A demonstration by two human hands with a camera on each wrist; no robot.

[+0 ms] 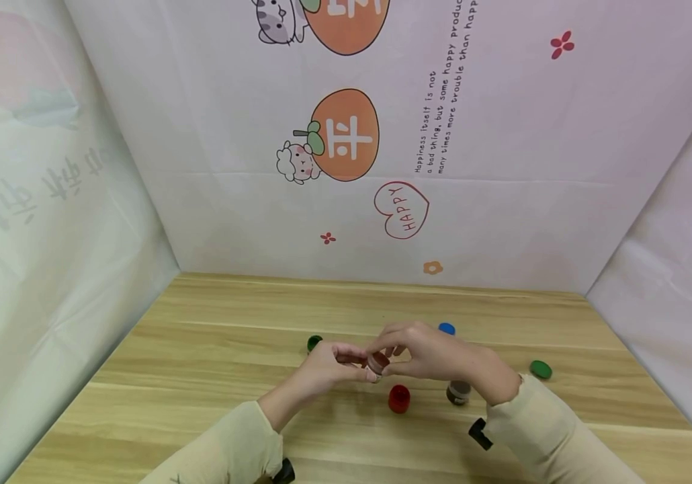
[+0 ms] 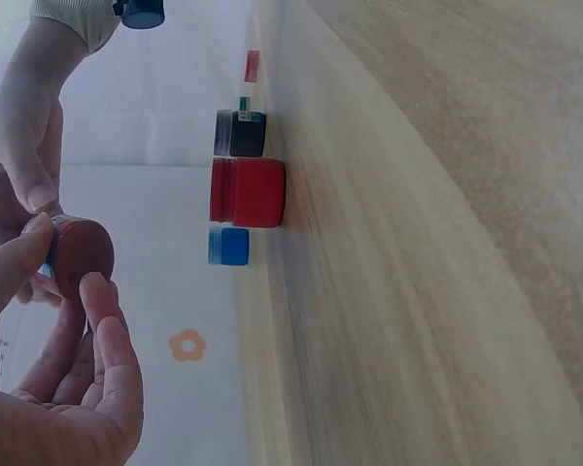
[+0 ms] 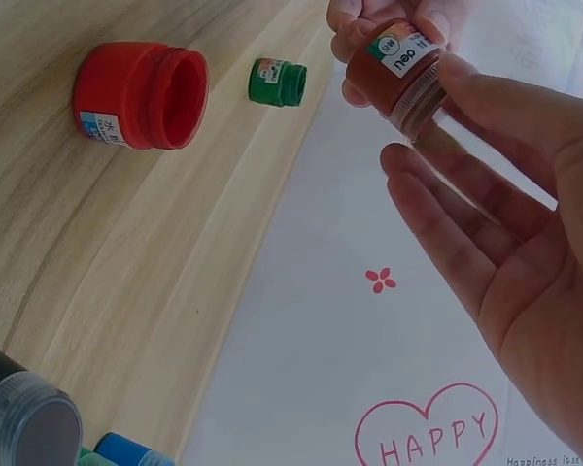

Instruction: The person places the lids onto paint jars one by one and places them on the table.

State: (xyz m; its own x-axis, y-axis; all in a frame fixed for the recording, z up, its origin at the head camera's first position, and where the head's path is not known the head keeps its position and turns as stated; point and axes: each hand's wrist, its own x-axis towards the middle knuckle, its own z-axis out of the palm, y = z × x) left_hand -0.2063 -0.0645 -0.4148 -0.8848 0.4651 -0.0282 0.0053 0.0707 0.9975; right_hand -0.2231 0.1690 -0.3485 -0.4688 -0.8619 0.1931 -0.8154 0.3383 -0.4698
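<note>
A small brown paint jar [image 3: 384, 78] with a printed label and a clear ribbed lid [image 3: 423, 102] is held above the table. My left hand [image 1: 330, 366] grips the jar's body, its thumb on one side and fingertips on the other. From the other side my right hand [image 1: 427, 349] reaches the lid end. In the right wrist view its thumb lies against the lid, with the fingers around the far side, partly hidden. Below the hands stands a red jar [image 1: 399, 399], uncapped, its mouth showing. Beyond the left hand is an uncapped green jar [image 1: 314, 343].
A black jar with a clear lid [image 1: 458, 392] stands under the right forearm, and a blue jar [image 1: 446, 329] behind the right hand. A green lid [image 1: 541, 369] lies farther right. Something small and red [image 2: 252, 66] rests on the wooden table [image 1: 201, 376]. Printed white sheets enclose the table.
</note>
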